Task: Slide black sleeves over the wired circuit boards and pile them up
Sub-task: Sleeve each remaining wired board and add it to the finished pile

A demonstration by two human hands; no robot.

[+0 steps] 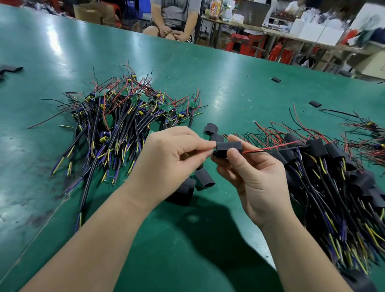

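Above the green table, my right hand pinches a black sleeve between thumb and fingers. Red and black wires stick out of the sleeve's right end. My left hand pinches the left end of the same piece, where the board goes into the sleeve; the board itself is mostly hidden. A heap of bare green boards with wires lies at the left. A pile of sleeved boards lies at the right. Loose black sleeves lie under and behind my hands.
More loose sleeves are scattered far right, and dark sleeve strips lie at the far left edge. Another tangle of wires lies at the right edge. A seated person faces me beyond the table's far edge.
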